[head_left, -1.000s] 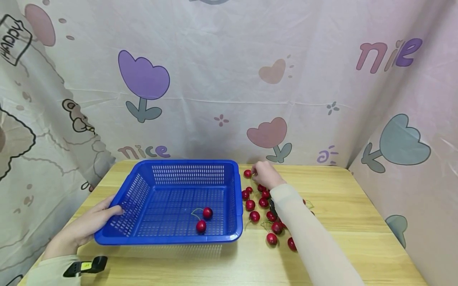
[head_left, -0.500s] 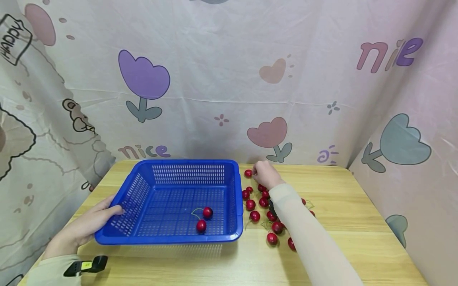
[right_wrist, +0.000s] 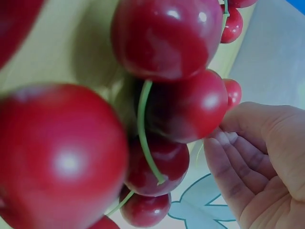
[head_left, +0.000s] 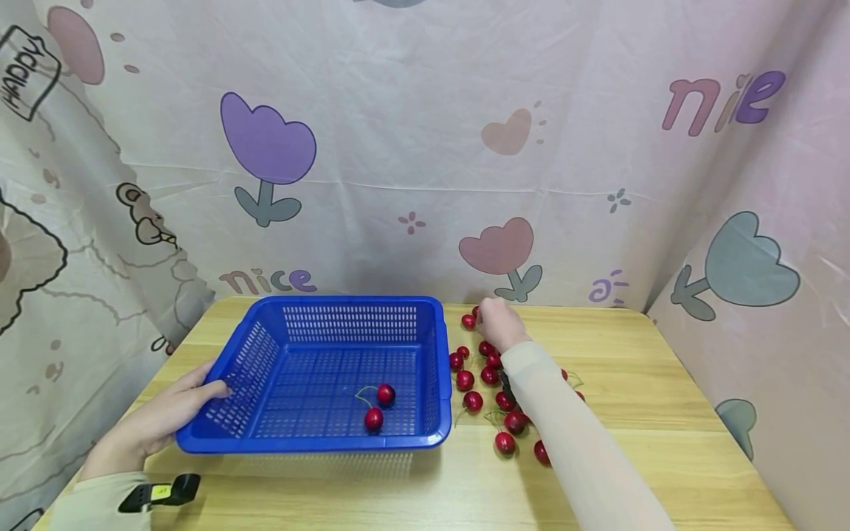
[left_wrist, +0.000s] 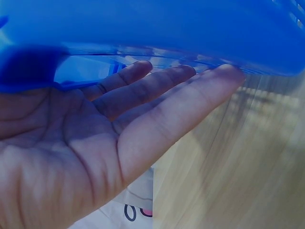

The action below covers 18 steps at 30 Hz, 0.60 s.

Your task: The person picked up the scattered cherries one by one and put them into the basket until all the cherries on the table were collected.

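Observation:
A blue plastic basket [head_left: 312, 445] stands left of centre, and two red cherries joined by a green stem [head_left: 361, 397] lie inside it. My left hand [head_left: 166, 413] grips its left side, thumb over the rim and fingers underneath; the left wrist view has those fingers [left_wrist: 181, 107] along the underside. At the table's far edge my right hand [head_left: 499, 324] pinches with its fingertips beside two cherries [head_left: 468, 321], their stems hidden by the fingers. In the right wrist view, thumb and fingers of that hand [right_wrist: 257, 157] meet just below a small cherry [right_wrist: 233, 93].
Several loose cherries [head_left: 472, 402] with stems are scattered on the wooden table [head_left: 637, 413] right of the basket, some partly under the right forearm [head_left: 578, 435]. A printed cloth [head_left: 412, 147] hangs right behind the table and along both sides.
My right hand has shifted slightly to the right, and the cherries at its fingertips have moved right with it, a second one now showing. Left hand and basket stay put.

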{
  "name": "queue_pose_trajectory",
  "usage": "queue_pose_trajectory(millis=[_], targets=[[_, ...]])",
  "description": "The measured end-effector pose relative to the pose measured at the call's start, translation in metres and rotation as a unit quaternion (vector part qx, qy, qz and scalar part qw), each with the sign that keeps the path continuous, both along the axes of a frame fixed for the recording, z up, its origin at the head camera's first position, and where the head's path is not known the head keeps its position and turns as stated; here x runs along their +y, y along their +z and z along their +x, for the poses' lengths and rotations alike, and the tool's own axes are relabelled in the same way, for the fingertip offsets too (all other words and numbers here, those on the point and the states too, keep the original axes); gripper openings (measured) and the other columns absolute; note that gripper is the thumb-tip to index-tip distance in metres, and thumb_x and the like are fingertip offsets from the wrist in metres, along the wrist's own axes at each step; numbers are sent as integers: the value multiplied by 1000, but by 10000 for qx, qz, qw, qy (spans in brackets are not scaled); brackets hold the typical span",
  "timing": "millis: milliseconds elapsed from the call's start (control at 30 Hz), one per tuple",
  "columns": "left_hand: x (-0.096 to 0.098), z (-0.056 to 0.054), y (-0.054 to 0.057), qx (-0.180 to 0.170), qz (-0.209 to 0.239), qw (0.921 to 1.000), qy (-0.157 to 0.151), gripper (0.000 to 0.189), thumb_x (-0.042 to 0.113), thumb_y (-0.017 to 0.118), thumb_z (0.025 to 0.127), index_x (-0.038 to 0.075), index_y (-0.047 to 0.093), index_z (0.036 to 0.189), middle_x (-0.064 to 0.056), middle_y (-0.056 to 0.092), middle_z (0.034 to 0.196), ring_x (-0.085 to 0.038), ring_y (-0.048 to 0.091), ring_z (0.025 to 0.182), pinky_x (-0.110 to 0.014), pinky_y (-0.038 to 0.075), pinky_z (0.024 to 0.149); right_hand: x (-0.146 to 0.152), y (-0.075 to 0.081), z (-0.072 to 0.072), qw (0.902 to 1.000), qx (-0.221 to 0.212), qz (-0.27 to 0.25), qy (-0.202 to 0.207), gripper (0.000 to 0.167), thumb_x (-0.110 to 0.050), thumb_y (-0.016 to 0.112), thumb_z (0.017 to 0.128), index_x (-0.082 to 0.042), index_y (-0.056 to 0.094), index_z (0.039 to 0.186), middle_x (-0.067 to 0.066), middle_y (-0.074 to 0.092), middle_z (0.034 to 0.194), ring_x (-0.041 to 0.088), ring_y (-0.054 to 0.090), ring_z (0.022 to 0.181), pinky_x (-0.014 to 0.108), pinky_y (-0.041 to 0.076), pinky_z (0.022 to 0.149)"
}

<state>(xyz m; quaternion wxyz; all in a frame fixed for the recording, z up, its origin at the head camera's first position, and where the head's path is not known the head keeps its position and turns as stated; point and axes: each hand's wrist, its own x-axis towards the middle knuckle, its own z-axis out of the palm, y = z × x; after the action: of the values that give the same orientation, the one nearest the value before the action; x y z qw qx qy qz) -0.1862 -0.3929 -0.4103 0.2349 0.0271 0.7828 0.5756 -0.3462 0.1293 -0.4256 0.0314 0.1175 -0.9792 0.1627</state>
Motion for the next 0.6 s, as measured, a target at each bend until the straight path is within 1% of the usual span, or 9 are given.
queue_pose_trajectory(millis=[133, 300, 400, 433, 500, 600], targets=[[0, 0, 0, 2, -13, 10000, 10, 79, 11, 37, 110, -7, -18, 164, -21, 63, 130, -28, 73, 105, -49, 64, 85, 4, 2, 2, 10000, -50, -45, -50, 28, 3, 69, 95, -4, 71, 68, 2, 59, 61, 12, 49, 53, 23, 40, 51], [0, 0, -1, -7, -6, 10000, 36, 79, 11, 36, 110, -7, -18, 164, -21, 63, 129, -28, 73, 105, -49, 65, 85, 9, 7, 6, 9994, -300, -150, -117, 21, 1, 68, 99, 0, 77, 80, 7, 67, 68, 14, 57, 54, 24, 46, 51], [0, -1, -1, -31, 11, 10000, 42, 79, 11, 36, 110, -6, -18, 165, -19, 64, 128, -28, 73, 105, -49, 65, 85, 12, 9, 8, 9992, -307, -220, -139, 17, 1, 69, 98, 1, 78, 83, 7, 68, 70, 14, 58, 55, 24, 47, 51], [0, -1, -1, -34, 17, 10000, 36, 79, 11, 36, 110, -6, -18, 165, -19, 64, 129, -28, 73, 105, -49, 65, 85, 13, 10, 8, 9993, -258, -233, -131, 17, 1, 69, 98, 1, 77, 83, 6, 67, 70, 14, 57, 56, 24, 46, 52], [0, -1, -1, -32, 33, 10000, 15, 78, 11, 36, 111, -6, -18, 165, -19, 64, 130, -28, 73, 106, -49, 64, 85, 16, 10, 9, 9997, -102, -224, -82, 21, 2, 68, 97, 0, 73, 77, 5, 63, 67, 13, 53, 57, 24, 42, 53], [0, -1, -2, -36, 41, 10000, 3, 78, 11, 36, 111, -6, -18, 164, -20, 63, 130, -29, 73, 106, -50, 64, 85, 19, 11, 9, 9996, 76, -255, -27, 33, 3, 65, 96, -6, 60, 65, 2, 52, 61, 13, 46, 56, 25, 38, 53]])
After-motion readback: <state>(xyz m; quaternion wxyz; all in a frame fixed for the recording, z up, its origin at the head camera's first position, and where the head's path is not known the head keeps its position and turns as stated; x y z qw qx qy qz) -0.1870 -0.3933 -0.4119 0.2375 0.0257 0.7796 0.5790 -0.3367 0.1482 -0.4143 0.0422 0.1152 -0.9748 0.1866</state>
